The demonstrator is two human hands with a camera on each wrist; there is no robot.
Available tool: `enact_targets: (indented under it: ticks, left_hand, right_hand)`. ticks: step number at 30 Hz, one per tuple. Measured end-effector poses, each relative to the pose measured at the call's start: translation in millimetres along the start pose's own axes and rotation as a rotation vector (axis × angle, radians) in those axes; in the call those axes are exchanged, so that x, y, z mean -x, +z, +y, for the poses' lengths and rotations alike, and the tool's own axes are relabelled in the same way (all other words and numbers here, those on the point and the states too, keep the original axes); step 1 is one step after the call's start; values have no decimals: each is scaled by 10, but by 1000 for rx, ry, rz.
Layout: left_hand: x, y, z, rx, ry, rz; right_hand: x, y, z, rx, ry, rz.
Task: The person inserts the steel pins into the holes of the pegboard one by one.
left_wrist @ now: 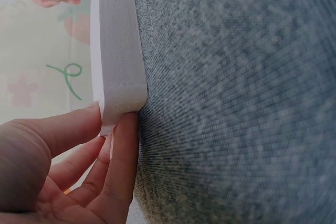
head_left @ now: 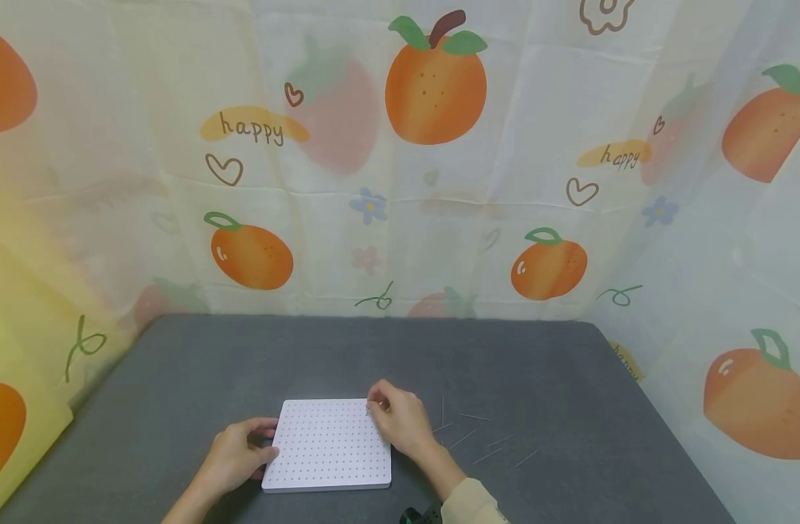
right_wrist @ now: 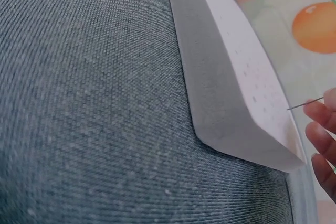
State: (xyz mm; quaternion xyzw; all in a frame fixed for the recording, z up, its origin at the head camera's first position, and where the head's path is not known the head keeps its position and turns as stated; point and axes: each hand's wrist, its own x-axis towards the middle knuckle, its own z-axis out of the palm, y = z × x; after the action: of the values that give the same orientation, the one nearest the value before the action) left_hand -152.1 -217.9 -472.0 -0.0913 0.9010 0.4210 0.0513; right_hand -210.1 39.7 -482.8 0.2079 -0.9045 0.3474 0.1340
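We are clamping our left hand (head_left: 232,455) on the edge of the board (head_left: 327,444), which is lying flat on the bench (head_left: 210,364) just right of that hand. With our right hand (head_left: 402,422) we are pinching a pin (right_wrist: 306,104) over the board's far corner; whether its tip is touching, we cannot tell. Loose pins (head_left: 474,417) are lying right of this hand.

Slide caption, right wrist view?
Right hand pinches a thin metallic grey pin at a white rectangular perforated board.
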Motion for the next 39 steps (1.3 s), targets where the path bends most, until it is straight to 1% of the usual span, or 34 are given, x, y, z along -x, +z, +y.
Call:
enact_targets:
  ticks: [13, 19, 24, 29, 33, 39]
  left_hand:
    - [-8, 2, 3, -4, -23, -9]
    - [-6, 5, -13, 7, -1, -1]
    - [-6, 7, -21, 20, 14, 1]
    - [-1, 0, -25, 23, 13, 0]
    - [7, -5, -20, 20, 13, 3]
    - [6, -5, 0, 5, -3, -1]
  right_hand:
    - [8, 26, -2, 21, -11, 2]
    - [8, 28, -2, 34, -18, 0]
    - [9, 20, 15, 41, -6, -20]
    - [21, -23, 32, 40, -19, -37]
    - [27, -75, 63, 44, -35, -28]
    - [48, -190, 137, 41, -64, -16]
